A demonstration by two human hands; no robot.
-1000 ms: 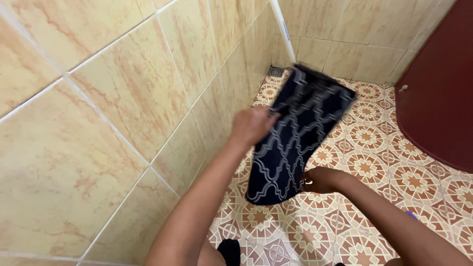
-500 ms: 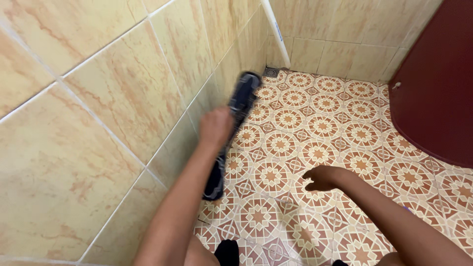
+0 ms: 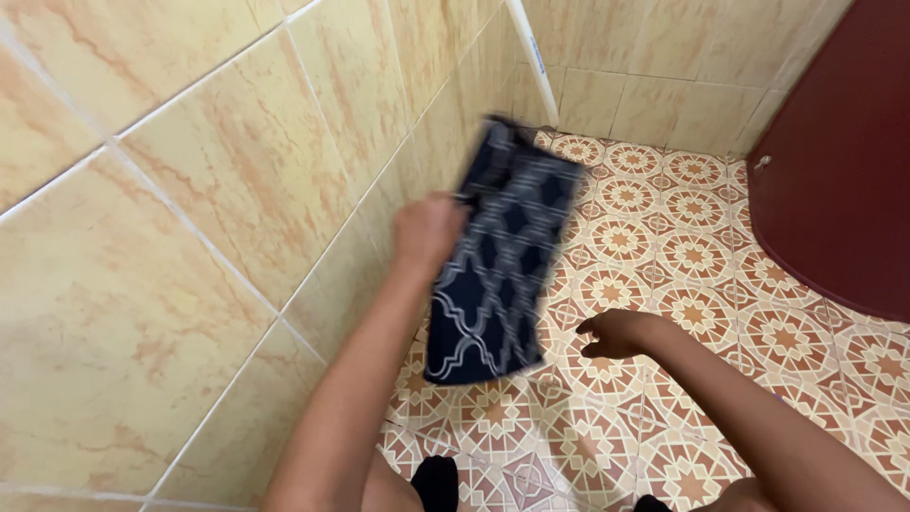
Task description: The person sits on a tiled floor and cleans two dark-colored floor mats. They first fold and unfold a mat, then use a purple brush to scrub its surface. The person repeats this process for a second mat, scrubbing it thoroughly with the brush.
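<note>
My left hand (image 3: 427, 230) grips the long edge of a dark blue mat with a white lattice pattern (image 3: 502, 256) and holds it lifted and tilted above the patterned floor tiles (image 3: 692, 275), close to the beige tiled wall (image 3: 218, 218). The mat is blurred from motion. My right hand (image 3: 614, 332) hovers low over the floor to the right of the mat's lower end, fingers loosely curled, holding nothing and not touching the mat.
A white pipe (image 3: 533, 59) runs down the corner where the two walls meet. A dark red door (image 3: 839, 152) stands at the right. My feet show as dark shapes (image 3: 436, 482) at the bottom edge.
The mat swung from flat-facing to edge-on against the wall, and now faces me again, raised higher. My right hand has stayed low near the floor, shifting slightly.
</note>
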